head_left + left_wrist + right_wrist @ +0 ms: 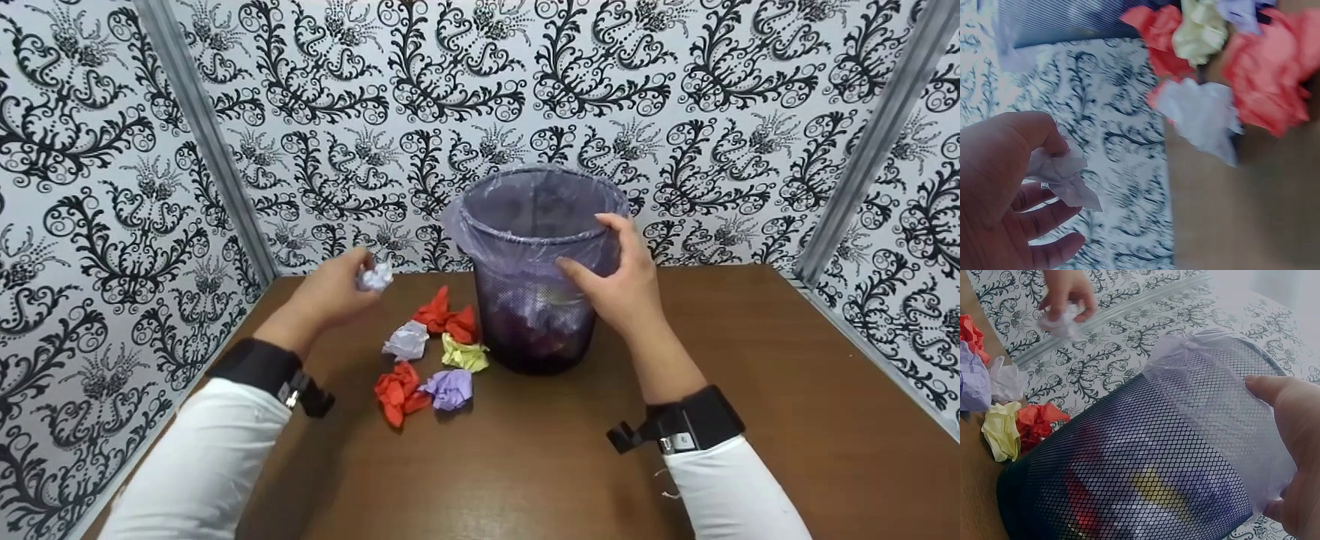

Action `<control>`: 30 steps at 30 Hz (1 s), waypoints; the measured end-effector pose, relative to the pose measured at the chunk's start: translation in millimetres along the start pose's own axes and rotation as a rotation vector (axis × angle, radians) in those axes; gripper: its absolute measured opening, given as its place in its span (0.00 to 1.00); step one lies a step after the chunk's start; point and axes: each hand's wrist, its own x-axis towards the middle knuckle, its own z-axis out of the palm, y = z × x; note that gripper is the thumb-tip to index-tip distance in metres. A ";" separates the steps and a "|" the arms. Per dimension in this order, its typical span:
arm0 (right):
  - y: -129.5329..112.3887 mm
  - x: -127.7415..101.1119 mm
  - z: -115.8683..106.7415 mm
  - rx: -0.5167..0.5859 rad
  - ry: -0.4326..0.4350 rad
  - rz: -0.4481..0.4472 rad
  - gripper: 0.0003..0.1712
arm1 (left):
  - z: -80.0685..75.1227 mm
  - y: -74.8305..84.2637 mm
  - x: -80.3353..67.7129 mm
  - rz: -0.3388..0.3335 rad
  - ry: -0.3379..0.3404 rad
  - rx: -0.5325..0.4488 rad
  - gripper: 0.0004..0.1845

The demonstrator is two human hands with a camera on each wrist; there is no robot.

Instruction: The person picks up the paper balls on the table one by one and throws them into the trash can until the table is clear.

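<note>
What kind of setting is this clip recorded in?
Probably a staged recording booth, not a lived-in room: patterned wall panels joined by metal corner strips enclose a brown table. On it stand only a mesh bin and crumpled paper balls.

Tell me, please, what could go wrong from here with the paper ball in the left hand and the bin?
1. The left hand pinches the white paper ball beside the bin, below its rim; a toss from there might miss.
2. The liner is only folded loosely over the rim, so it could slip inward.
3. The right hand has a grip on the light mesh bin near its top; a push might tip it.
</note>
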 end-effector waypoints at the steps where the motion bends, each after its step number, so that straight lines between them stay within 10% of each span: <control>1: -0.3 -0.2 0.2 -0.001 -0.003 -0.001 0.48 | -4.3 6.4 2.8 0.005 0.010 -0.007 0.15; 15: 0.3 -1.1 -0.5 -0.024 -0.011 0.017 0.48 | -38.0 109.1 37.5 0.052 0.181 -0.368 0.17; 30: 2.4 -1.6 2.4 -0.001 0.015 -0.035 0.46 | -13.7 177.6 66.2 0.072 0.163 -0.282 0.18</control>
